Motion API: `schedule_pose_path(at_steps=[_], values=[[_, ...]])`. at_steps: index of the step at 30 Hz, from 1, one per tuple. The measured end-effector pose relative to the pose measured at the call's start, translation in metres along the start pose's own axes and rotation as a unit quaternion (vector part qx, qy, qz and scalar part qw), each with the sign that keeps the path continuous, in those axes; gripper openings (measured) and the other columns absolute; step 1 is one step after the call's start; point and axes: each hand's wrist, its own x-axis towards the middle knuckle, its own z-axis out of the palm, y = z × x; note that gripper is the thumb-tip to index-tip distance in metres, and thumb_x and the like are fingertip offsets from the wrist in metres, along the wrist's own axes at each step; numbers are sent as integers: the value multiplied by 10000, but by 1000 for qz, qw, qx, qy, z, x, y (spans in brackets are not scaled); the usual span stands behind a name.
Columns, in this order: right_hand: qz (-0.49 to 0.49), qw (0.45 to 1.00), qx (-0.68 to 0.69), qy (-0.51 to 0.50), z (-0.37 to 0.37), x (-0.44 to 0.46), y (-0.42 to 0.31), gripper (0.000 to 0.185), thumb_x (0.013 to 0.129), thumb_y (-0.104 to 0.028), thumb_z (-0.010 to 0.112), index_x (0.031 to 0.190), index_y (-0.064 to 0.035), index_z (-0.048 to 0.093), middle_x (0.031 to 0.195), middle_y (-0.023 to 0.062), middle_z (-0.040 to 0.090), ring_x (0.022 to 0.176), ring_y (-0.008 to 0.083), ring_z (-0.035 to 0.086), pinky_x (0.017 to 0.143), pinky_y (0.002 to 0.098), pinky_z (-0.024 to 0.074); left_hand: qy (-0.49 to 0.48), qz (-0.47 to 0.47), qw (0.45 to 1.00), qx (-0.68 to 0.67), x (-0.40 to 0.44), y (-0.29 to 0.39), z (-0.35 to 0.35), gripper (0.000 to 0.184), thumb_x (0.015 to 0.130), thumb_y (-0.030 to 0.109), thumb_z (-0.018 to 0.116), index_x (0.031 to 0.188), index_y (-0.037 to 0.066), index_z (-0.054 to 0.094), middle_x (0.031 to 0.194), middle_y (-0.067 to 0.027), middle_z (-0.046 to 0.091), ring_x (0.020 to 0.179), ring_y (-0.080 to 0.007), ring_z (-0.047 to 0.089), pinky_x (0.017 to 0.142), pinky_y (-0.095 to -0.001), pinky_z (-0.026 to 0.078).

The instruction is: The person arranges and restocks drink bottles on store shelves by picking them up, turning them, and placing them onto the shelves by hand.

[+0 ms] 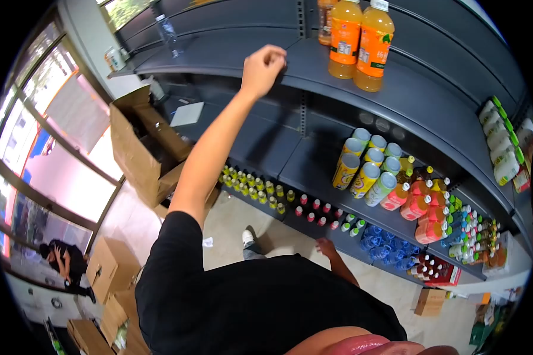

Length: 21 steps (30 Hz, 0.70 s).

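My left hand [263,70] is raised over the front part of the upper shelf [305,65], its fingers curled in loosely with nothing visible in them. To its right, apart from it, two bottles of orange drink [373,47] with white caps stand upright side by side, and another bottle [326,22] is partly hidden behind them. My right hand [326,247] hangs low beside my body, near the bottom shelf with small red-capped bottles [317,212]. Its fingers are slightly apart and hold nothing that I can see.
Yellow cans [364,179] and pink-labelled bottles [417,204] stand on the middle shelf; blue bottle packs [391,245] sit below. An opened carton [139,145] is left of my arm, with more boxes [112,260] on the floor. Another person [65,260] is at far left.
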Motion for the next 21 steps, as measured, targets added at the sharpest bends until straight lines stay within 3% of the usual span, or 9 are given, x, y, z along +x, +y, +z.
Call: schedule_pose_path(at_steps=[1,2,3,8,11,13,16,19,21], values=[[60,997,36,40,-4,-26,18,269,953,-197,619,1175,-53,664,910,94,746,691,204,716,552,318,550,7,-8,1000,-19,33,-22,17,157,940,119,646,1040,17,711,796,-39,710,699,-81,611,643,-249,495],[-34,997,-64,31,-18,-31,88,262,965,-219,631,1155,-42,659,914,108,746,695,181,705,604,333,589,-25,-58,998,-27,63,-35,31,202,945,187,658,1059,27,707,845,-44,721,686,-92,610,629,-250,493],[87,987,99,95,-24,-56,113,246,971,-216,599,1146,-58,668,911,100,746,694,201,706,622,388,589,-99,-183,977,-55,87,-54,47,305,935,294,681,1119,51,692,914,-41,730,643,-101,581,585,-257,470],[338,859,246,295,-33,-238,146,220,977,-218,595,1113,-65,674,893,83,732,701,206,689,612,404,560,-417,-278,865,11,174,-94,85,919,865,549,735,1541,94,312,844,-82,580,631,-95,509,517,-237,374],[370,780,321,390,-6,-305,146,207,980,-219,592,1094,-69,679,882,73,724,705,209,678,606,414,543,-329,-283,901,6,194,-103,126,996,818,571,769,1547,98,283,880,-70,594,626,-95,494,514,-250,360],[369,733,356,446,16,-329,136,199,983,-220,590,1081,-72,681,875,66,718,708,211,671,602,420,532,-350,-272,892,-86,210,-113,144,963,811,505,804,1541,106,319,976,-80,645,727,-138,602,590,-290,479],[306,698,388,517,36,-311,109,190,986,-221,588,1061,-77,685,864,56,710,712,214,661,596,430,514,-303,-198,910,-204,222,-154,185,705,810,467,812,1371,108,582,1214,-79,678,1019,-194,662,803,-301,518],[40,698,415,583,5,-220,113,166,979,-207,629,1002,-48,673,863,48,680,704,160,630,580,312,486,-398,-175,899,-54,218,-113,131,671,785,454,823,1335,125,623,1203,-83,676,1003,-185,648,781,-315,504],[-84,740,222,629,-26,-163,-21,187,995,-206,656,984,-20,673,857,25,641,734,102,577,615,262,481,-407,-175,896,-11,208,-92,98,632,750,444,844,1258,109,672,1150,-76,683,959,-158,624,702,-266,446]])
